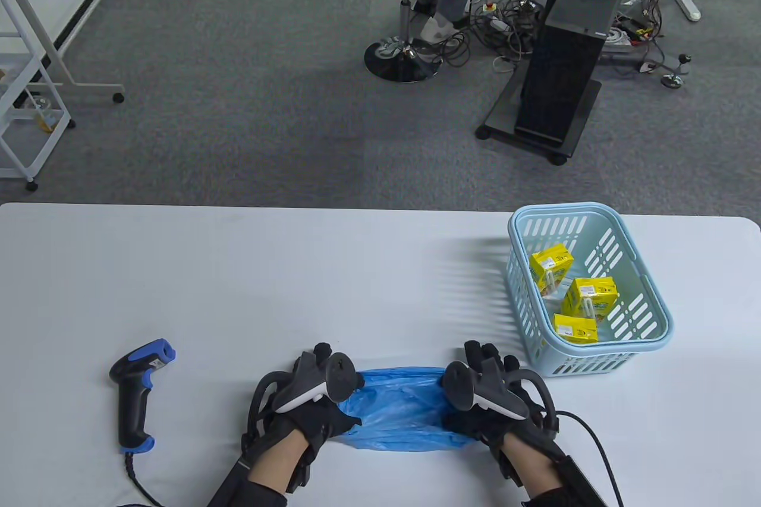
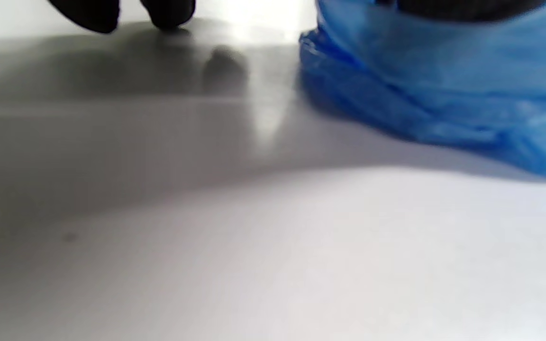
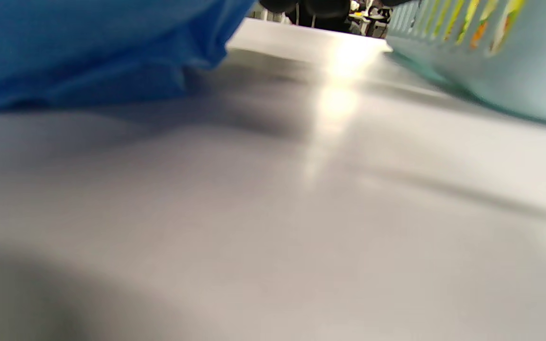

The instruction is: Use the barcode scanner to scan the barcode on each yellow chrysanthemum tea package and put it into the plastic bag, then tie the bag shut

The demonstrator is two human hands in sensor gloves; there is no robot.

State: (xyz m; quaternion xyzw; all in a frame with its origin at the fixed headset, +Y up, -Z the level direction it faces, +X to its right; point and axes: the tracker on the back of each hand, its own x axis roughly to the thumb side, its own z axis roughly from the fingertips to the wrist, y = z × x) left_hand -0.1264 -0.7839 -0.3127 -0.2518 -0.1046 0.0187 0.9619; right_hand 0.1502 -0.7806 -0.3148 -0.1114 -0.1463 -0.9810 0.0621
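Note:
A crumpled blue plastic bag lies on the white table near the front edge. My left hand holds its left end and my right hand holds its right end; the trackers hide most of both grips. In the left wrist view the bag bunches under a dark glove, and two fingertips hang down to the table. The right wrist view shows the bag raised at the top left. Three yellow tea packages lie in the basket. The barcode scanner lies to the left of my left hand.
The light blue slotted basket stands at the right of the table, close to my right hand, and fills the right wrist view's top right corner. Bare white tabletop stretches beyond the bag. Past the table are an office chair, a computer stand and cables.

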